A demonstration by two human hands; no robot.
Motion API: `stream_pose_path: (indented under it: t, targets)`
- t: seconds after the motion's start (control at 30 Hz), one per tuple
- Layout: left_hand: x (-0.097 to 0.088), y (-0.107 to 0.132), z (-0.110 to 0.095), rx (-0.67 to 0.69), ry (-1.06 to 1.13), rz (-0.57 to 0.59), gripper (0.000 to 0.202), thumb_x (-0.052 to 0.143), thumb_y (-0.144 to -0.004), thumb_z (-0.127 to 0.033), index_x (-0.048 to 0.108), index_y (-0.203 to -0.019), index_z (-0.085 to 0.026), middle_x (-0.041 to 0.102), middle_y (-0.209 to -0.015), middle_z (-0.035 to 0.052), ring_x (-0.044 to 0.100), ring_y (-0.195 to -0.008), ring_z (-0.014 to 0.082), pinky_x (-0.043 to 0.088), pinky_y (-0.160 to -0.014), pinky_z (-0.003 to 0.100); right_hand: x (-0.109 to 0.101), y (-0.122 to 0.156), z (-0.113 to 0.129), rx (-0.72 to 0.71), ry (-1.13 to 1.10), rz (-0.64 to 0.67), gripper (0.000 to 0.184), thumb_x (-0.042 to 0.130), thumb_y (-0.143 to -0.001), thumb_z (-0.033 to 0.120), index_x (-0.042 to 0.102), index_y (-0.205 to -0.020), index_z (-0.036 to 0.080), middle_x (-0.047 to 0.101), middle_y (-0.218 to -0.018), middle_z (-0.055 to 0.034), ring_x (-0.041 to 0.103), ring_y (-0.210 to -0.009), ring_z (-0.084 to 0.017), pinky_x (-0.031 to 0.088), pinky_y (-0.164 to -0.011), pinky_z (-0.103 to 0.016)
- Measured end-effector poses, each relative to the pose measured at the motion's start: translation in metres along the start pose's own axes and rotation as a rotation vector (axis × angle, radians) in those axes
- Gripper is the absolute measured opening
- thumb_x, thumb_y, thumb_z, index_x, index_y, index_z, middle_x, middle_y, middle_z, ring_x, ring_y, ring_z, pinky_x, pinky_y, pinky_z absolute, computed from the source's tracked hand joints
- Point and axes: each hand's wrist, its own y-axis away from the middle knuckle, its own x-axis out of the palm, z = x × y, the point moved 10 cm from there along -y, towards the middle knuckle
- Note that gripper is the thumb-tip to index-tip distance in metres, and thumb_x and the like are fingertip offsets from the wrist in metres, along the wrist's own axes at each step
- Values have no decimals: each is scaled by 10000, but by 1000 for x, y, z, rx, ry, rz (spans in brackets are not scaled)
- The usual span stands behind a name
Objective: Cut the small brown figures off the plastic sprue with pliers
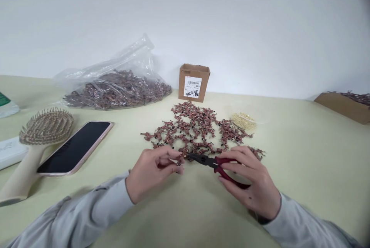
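My left hand pinches a small brown reindeer figurine between thumb and fingers. The fingers of my right hand are wrapped round the red handles of needle-nose pliers. The black jaws of the pliers point left and meet the top of the held figurine; a tiny gold spot shows there, too small to name surely. Just beyond both hands lies a loose pile of similar brown figurines with dark feet and pale stripes.
A clear plastic bag full of more figurines and a small cardboard box stand behind. Gold bits lie in a clear bag at right. A phone and hairbrush lie left; a cardboard tray sits far right.
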Motion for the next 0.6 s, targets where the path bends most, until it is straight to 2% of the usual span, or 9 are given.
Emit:
stream_pose_path:
  t: [0.1, 0.23, 0.37, 0.6]
  targets:
    - [13, -2, 13, -155, 169, 117, 165, 646, -649, -242, 528, -733, -163, 665, -715, 28, 644, -602, 171, 504, -613, 289, -4, 6, 12, -166, 258, -78, 182, 615, -683, 144, 616, -861, 182, 627, -952, -79, 515, -876, -234, 474, -704, -406]
    - [20, -2, 21, -241, 305, 210, 210, 678, -616, -247, 535, -732, -147, 666, -693, 25, 638, -582, 161, 494, -609, 294, 4, 12, 18, -281, 449, -54, 175, 641, -672, 148, 630, -846, 169, 639, -952, -58, 513, -876, -248, 479, -686, -392]
    - [20, -1, 27, -300, 361, 198, 248, 705, -582, -249, 546, -740, -145, 666, -666, 16, 639, -569, 166, 495, -604, 305, 7, 16, 23, -333, 518, -65, 154, 645, -679, 163, 630, -831, 180, 636, -951, -61, 537, -859, -232, 482, -675, -381]
    - [20, 0, 28, -325, 357, 191, 270, 717, -569, -235, 551, -754, -131, 676, -666, 28, 643, -555, 162, 488, -582, 278, 9, 17, 26, -364, 574, -72, 147, 654, -671, 158, 631, -816, 168, 639, -949, -64, 547, -840, -234, 481, -644, -378]
